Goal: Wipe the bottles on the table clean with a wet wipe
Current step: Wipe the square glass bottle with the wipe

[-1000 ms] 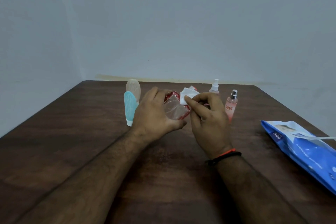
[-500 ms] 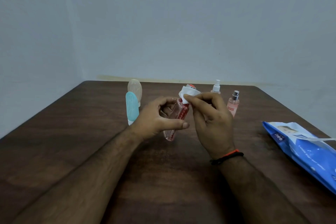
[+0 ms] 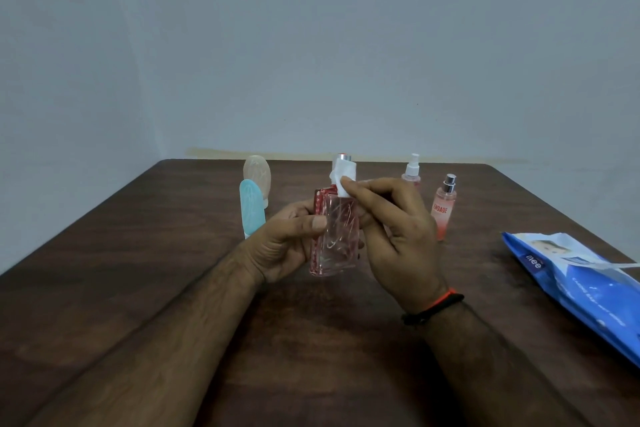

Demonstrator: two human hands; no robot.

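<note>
Since a second ago the clear red-edged bottle [image 3: 334, 236] has swung from lying tilted between the hands to standing upright, and the wet wipe [image 3: 343, 178] has climbed from its side to its neck, just under the silver cap. Largest in view, the dark wooden table [image 3: 138, 288] runs back to a pale wall. At three o'clock of the hands lies the blue wipes pack [image 3: 581, 288], flat on the wood, well apart from them, its far end cut off by the picture's edge. At the table's centre the left hand [image 3: 287, 246] grips the bottle's body, thumb curled across the front and fingers hidden behind the glass. The right hand [image 3: 394, 229] pinches the folded wipe against the bottle's neck with thumb and forefinger, its other fingers bent loosely beside the glass; a black and orange band [image 3: 433, 308] circles that wrist. At ten o'clock stands a teal silicone bottle [image 3: 252, 208], with a clear silicone bottle [image 3: 257, 177] just behind it. At two o'clock stands a pink spray bottle [image 3: 444, 208], and at one o'clock a small white-topped spray bottle [image 3: 412, 172], its lower part blocked by the right hand's knuckles.
</note>
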